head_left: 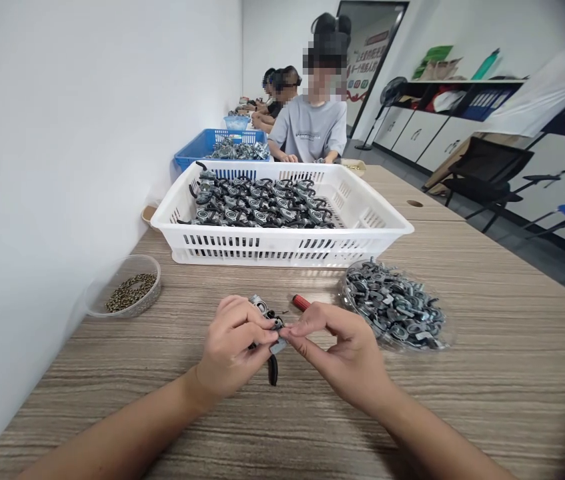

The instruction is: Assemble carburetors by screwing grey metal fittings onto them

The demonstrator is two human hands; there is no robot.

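Background Chinese writing [369,61] is partly readable; over the table [492,307], both hands [232,343] pinch a grey metal part [278,346]

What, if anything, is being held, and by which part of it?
The left hand holds a metal assembly near its middle, between thumb and fingers. The right hand is at its side; whether it grips is unclear.

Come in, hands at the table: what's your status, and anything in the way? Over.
Left hand holding metal part with black lever. Right hand pinching at the part's edge; can't tell on what. Close by: red handle, just beyond right hand.
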